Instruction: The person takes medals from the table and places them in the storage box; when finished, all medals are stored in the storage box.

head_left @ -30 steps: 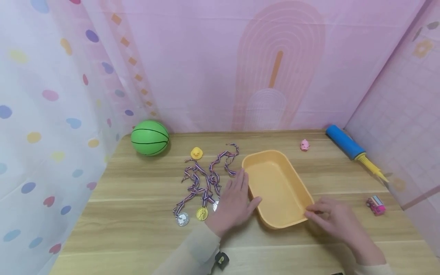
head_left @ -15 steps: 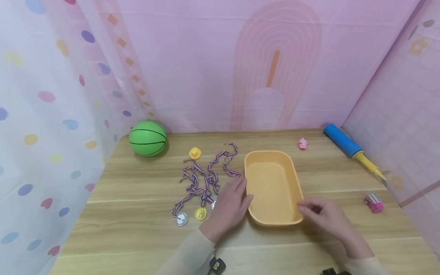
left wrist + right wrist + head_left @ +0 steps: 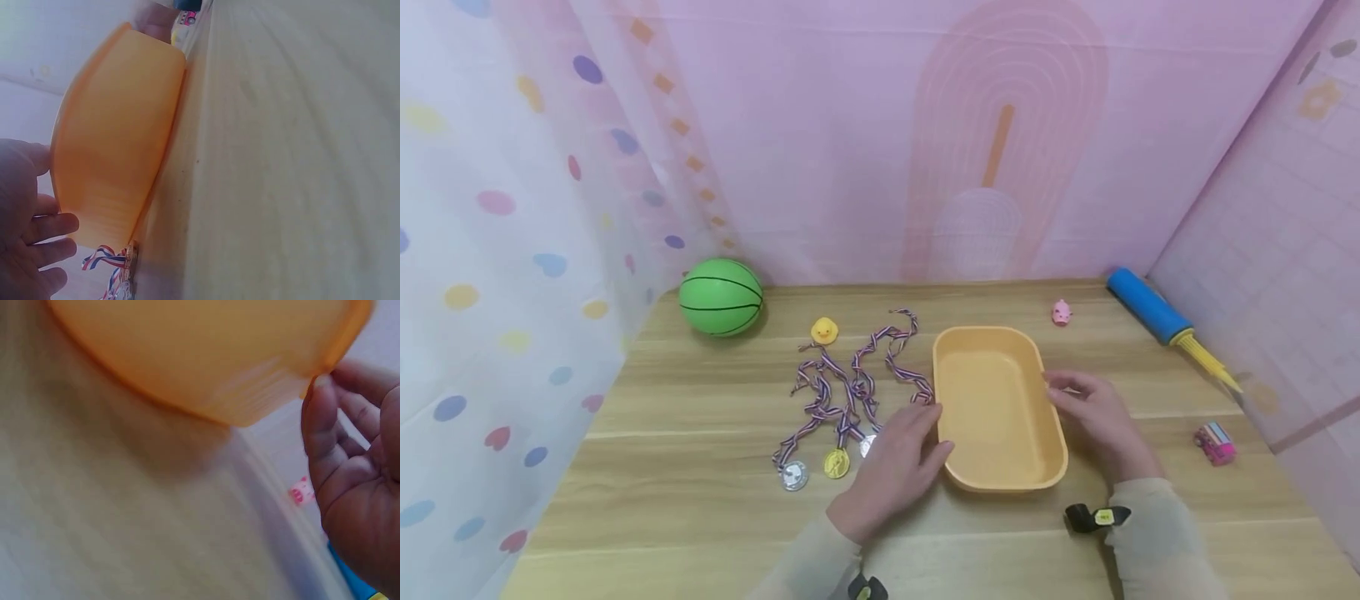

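An orange plastic basin [image 3: 992,417] with rounded corners sits on the wooden table. Against its left rim rests my left hand [image 3: 891,467], fingers extended forward along the outside and thumb at the edge. In the left wrist view the relaxed fingers [image 3: 53,240] lie beside the basin's wall [image 3: 119,125]. At the right side my right hand [image 3: 1097,417] pinches the rim between thumb and fingers; the right wrist view shows the thumb [image 3: 322,406] right at the rim. Close to the left hand lie gold [image 3: 837,463] and silver [image 3: 793,476] medals with striped ribbons [image 3: 850,400].
A green ball [image 3: 721,297] stands at the back left, near a yellow toy duck [image 3: 824,331]. Toward the back right are a pink toy pig [image 3: 1062,313] and a blue hand pump [image 3: 1150,307]. A small pink toy vehicle [image 3: 1215,443] lies at the right.
The basin has turned from slanted to nearly straight. My right hand has moved forward from its near right corner to halfway up the right side. The left hand stays at the left rim.
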Action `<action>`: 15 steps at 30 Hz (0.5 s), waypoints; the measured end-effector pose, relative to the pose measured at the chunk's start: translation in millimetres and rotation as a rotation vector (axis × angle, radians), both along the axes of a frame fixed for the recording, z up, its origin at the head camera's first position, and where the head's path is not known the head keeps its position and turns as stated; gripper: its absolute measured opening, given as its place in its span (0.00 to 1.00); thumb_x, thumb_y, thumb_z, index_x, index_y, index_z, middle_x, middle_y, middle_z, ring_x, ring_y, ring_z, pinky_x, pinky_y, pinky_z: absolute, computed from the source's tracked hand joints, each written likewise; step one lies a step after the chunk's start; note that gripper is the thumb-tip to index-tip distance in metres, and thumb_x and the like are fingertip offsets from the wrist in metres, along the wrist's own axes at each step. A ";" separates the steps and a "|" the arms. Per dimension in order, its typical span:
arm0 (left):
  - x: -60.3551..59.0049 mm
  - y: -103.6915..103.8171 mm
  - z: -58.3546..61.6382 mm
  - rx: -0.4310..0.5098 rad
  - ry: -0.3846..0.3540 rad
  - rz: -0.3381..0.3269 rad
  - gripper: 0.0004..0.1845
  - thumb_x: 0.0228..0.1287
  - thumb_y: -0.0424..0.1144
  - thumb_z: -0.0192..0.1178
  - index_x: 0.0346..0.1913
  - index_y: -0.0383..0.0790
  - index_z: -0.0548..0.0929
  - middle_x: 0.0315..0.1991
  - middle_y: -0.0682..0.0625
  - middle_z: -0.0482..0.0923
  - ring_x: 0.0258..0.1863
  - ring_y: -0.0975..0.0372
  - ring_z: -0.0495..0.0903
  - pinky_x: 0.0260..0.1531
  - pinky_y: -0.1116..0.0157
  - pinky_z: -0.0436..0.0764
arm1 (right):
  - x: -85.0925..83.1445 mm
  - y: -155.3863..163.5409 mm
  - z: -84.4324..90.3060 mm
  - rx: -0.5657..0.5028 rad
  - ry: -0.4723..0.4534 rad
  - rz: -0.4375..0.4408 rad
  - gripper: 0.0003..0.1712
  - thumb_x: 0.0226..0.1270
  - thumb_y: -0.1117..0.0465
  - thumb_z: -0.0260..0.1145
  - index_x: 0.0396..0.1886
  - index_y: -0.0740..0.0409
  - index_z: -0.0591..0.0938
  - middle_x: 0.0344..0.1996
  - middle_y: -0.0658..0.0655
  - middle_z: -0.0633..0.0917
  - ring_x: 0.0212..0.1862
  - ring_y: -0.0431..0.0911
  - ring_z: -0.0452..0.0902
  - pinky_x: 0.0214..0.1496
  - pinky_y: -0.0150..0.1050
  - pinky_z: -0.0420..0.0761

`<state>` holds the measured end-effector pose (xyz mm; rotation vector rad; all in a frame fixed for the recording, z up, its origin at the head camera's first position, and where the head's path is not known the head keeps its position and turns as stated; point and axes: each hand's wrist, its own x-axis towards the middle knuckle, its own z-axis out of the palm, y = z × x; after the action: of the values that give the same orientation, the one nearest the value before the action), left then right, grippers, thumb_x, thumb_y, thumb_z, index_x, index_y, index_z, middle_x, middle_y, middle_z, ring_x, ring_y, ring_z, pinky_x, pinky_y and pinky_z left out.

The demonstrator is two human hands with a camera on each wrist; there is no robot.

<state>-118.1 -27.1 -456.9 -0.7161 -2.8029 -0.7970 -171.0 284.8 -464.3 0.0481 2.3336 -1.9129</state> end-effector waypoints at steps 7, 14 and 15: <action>-0.6 -0.1 0.7 -0.020 0.038 -0.021 0.29 0.70 0.54 0.53 0.65 0.37 0.72 0.64 0.43 0.71 0.65 0.51 0.67 0.66 0.53 0.63 | -5.9 -1.5 -10.9 -0.219 0.038 -0.025 0.11 0.64 0.64 0.67 0.46 0.56 0.80 0.32 0.49 0.82 0.36 0.40 0.78 0.36 0.32 0.80; -2.3 -3.9 2.1 -0.019 0.023 -0.051 0.30 0.70 0.55 0.52 0.66 0.37 0.71 0.64 0.43 0.71 0.65 0.52 0.68 0.65 0.53 0.64 | -5.7 -2.6 -14.7 -0.332 0.057 -0.038 0.09 0.63 0.69 0.66 0.42 0.54 0.82 0.30 0.50 0.82 0.33 0.40 0.78 0.33 0.31 0.80; -3.6 -6.2 2.8 -0.018 0.009 -0.057 0.30 0.69 0.55 0.52 0.66 0.38 0.70 0.64 0.44 0.71 0.64 0.53 0.68 0.65 0.54 0.64 | -5.7 -2.8 -15.2 -0.338 0.056 -0.042 0.09 0.63 0.69 0.66 0.42 0.55 0.82 0.30 0.50 0.82 0.33 0.40 0.78 0.33 0.31 0.80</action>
<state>-121.6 -33.3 -454.1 -0.8043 -2.7962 -0.7769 -176.7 282.0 -479.5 0.0119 2.0219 -2.3289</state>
